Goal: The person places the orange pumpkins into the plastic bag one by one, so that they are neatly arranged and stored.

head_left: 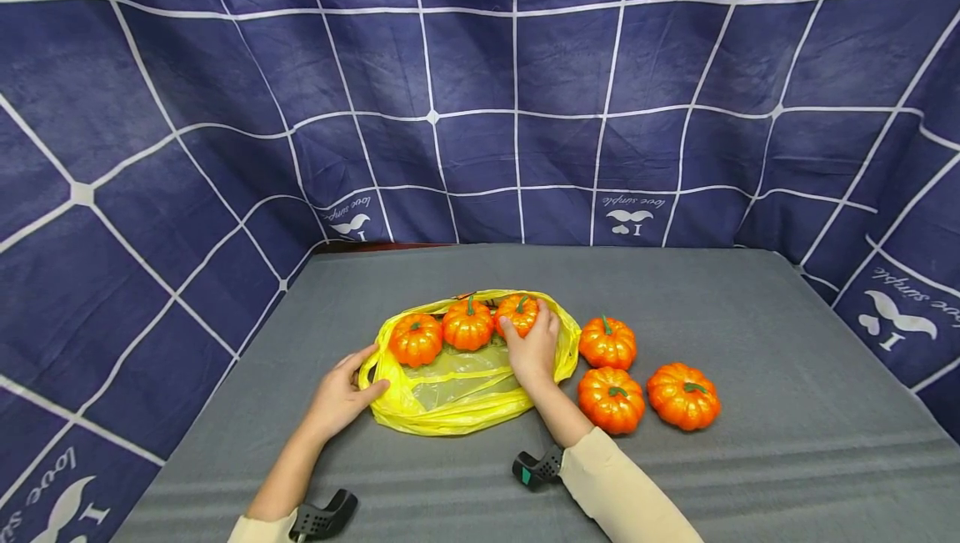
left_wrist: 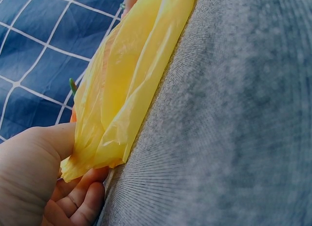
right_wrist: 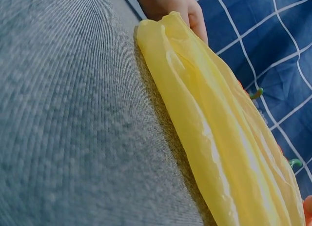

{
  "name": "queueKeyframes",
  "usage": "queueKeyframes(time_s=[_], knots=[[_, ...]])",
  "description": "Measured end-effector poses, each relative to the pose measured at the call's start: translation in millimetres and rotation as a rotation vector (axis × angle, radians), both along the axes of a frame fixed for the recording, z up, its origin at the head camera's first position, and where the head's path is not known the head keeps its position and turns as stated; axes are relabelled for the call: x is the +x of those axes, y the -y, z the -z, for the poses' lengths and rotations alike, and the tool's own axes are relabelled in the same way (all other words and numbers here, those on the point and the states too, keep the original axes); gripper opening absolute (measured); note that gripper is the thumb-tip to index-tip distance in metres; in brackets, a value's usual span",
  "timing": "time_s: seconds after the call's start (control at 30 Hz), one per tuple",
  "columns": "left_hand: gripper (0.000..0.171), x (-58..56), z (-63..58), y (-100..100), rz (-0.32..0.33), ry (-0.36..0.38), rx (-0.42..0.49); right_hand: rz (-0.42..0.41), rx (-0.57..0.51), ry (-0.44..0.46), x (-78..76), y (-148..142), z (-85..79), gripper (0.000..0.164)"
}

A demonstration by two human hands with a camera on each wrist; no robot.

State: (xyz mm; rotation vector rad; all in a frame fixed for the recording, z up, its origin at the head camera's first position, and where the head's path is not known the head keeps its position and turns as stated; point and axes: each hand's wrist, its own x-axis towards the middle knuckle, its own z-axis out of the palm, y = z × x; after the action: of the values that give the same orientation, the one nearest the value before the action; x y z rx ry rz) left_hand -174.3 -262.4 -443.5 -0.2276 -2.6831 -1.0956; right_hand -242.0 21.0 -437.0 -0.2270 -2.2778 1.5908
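A yellow plastic bag (head_left: 457, 419) lies spread on the table with its mouth facing up. Two small orange pumpkins, one at the left (head_left: 416, 341) and one in the middle (head_left: 468, 326), sit inside along its far side. My right hand (head_left: 534, 353) reaches into the bag and grips a third pumpkin (head_left: 516, 309) beside them. At the bag's left end, my left hand (head_left: 341, 397) holds the rim; in the left wrist view its thumb lies over the yellow plastic (left_wrist: 122, 89) and its fingers curl beneath. The right wrist view hides the right hand behind the bag (right_wrist: 204, 123).
Right of the bag, three more pumpkins rest on the grey table (head_left: 787, 343): a far one (head_left: 607, 344), a near one (head_left: 611, 401) and one further right (head_left: 684, 397). A blue curtain with white lines (head_left: 562, 151) hangs behind the table and along its sides.
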Motion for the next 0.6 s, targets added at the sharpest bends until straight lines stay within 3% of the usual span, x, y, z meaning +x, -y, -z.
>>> queueKeyframes(time_s=[0.43,0.6], knots=[[0.061,-0.6,5.5,1,0.002,-0.035,-0.02,-0.007,-0.039,0.006,1.0,-1,-4.4,0.073],[0.062,-2.1,5.0,1,-0.001,-0.017,-0.011,0.002,-0.054,-0.065,0.9,-5,-11.5,0.065]])
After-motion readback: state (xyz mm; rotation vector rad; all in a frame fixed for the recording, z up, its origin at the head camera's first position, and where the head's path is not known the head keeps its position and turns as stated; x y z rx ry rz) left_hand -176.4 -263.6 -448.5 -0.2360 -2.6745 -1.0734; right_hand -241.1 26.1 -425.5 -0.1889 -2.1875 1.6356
